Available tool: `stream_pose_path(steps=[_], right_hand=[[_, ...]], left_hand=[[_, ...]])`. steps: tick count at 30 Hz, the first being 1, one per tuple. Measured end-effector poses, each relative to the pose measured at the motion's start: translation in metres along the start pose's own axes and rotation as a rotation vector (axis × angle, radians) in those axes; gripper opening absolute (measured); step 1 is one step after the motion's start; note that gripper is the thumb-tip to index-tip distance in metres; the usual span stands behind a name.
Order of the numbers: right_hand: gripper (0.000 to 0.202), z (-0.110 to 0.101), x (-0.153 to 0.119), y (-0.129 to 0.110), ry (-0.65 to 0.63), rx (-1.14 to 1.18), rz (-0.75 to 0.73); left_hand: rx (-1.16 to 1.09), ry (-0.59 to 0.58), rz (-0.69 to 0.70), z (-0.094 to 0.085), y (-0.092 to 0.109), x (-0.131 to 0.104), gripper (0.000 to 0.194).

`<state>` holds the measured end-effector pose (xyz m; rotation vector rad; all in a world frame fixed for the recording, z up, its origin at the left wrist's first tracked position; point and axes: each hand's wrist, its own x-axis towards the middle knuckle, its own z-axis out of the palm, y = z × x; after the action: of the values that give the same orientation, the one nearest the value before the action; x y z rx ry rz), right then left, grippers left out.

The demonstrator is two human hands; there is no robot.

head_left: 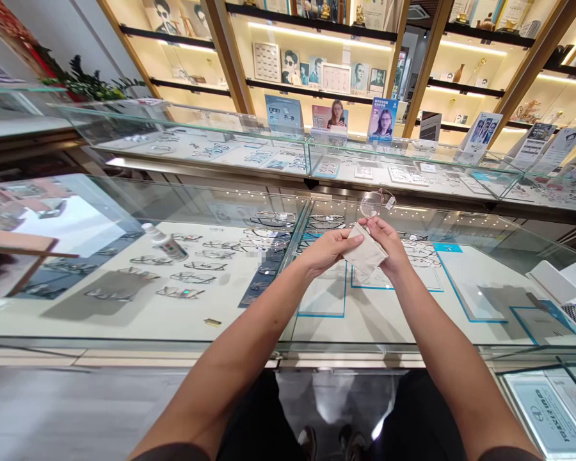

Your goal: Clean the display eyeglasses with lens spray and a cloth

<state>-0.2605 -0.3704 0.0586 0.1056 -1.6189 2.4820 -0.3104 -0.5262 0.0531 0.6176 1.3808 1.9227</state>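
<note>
Above the glass counter, both of my hands meet around a beige cleaning cloth (366, 254) with a zigzag edge. My left hand (327, 251) is closed on the cloth, its thumb lying over the top. My right hand (391, 245) pinches a pair of round, thin-rimmed eyeglasses (372, 204) at the fingertips, and the cloth's right side rests against this hand. One lens stands up beyond the fingers, and a small white tag (390, 203) hangs from the frame. The cloth and fingers hide the rest of the eyeglasses.
Beneath my hands, a glass display counter (288, 333) holds rows of eyeglasses. A white bottle (166, 242) stands on it to the left. White boxes (559, 282) sit at the right end. Another glass showcase (269, 137) with advertising cards runs behind, before lit shelves.
</note>
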Motion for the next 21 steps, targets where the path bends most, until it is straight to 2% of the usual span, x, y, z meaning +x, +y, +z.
stream_pose_path(steps=[5,12,18,21], right_hand=[[0.048,-0.0034,0.0029,0.0036,-0.047,0.006,0.031],[0.052,-0.0041,0.0045,0.0047,-0.062,0.007,0.046],[0.044,-0.0093,0.0057,0.0048,-0.062,0.017,0.018],[0.044,-0.0079,0.0044,0.0029,-0.064,0.011,0.024]], left_hand=[[-0.062,-0.076,0.05,-0.0047,-0.0017,0.0015,0.053],[-0.097,-0.129,0.029,-0.0033,-0.0052,0.0019,0.055],[0.015,-0.008,0.027,-0.0012,-0.0059,0.0012,0.057],[-0.002,-0.027,0.068,0.0012,-0.0038,0.0002,0.052]])
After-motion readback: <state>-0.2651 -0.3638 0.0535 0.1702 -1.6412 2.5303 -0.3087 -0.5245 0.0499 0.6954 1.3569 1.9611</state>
